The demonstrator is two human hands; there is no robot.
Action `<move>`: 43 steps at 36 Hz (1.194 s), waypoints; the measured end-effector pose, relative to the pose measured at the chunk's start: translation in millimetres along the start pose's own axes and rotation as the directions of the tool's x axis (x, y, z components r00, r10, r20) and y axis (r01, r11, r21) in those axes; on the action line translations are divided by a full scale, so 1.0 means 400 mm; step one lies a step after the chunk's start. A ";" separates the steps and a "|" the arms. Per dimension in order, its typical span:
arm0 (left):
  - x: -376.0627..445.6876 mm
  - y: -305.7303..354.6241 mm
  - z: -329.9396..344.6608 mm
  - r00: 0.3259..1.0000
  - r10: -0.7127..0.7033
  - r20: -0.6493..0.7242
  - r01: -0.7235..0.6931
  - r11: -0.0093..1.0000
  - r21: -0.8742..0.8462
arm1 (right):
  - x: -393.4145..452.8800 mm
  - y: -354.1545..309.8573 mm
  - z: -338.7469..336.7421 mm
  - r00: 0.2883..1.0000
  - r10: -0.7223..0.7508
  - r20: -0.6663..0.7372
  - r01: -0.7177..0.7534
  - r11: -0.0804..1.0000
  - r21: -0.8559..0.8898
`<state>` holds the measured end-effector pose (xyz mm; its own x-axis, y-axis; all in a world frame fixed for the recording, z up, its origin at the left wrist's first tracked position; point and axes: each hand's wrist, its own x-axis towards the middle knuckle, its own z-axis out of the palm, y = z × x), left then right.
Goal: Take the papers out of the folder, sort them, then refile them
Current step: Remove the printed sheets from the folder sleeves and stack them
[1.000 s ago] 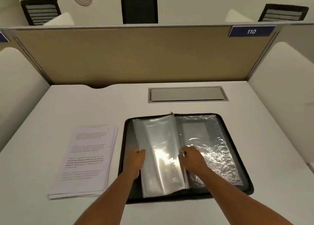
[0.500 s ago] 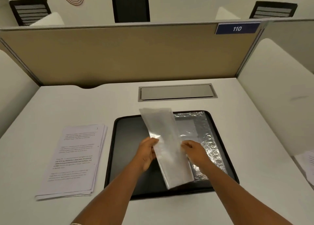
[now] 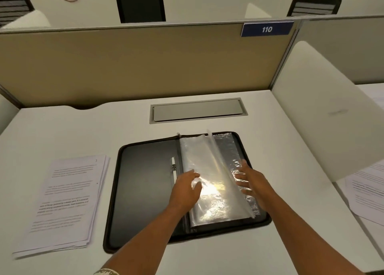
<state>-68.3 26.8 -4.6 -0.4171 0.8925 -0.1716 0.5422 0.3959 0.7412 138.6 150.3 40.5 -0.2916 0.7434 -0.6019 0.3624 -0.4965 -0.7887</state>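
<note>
We see the black zip folder [image 3: 145, 191] lying open at centre frame on the white desk [image 3: 291, 191]. Our left hand [image 3: 186, 188] rests flat, fingers relaxed, on its clear plastic sleeves [image 3: 199, 162]; our right hand [image 3: 250, 181] spreads wide on the sleeves' right side. The stack of printed papers [image 3: 66, 202] sits lower left, apart from the folder.

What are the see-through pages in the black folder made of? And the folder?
The see-through pages look like thin clear plastic: they shine, crinkle and bend under the left hand and right hand. The black folder looks like smooth fake leather or plastic with a zip around its edge; which one, I cannot tell.
</note>
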 end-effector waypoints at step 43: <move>-0.007 -0.004 0.040 0.988 -0.068 0.142 0.004 0.915 0.405 | 0.121 0.103 -0.152 0.896 -0.059 -0.441 -0.151 0.891 -0.428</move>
<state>-56.3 27.1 -15.6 -0.3448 0.8853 -0.3120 0.7890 0.4534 0.4145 193.4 193.1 -13.8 0.1073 0.8927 -0.4376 0.7458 -0.3633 -0.5584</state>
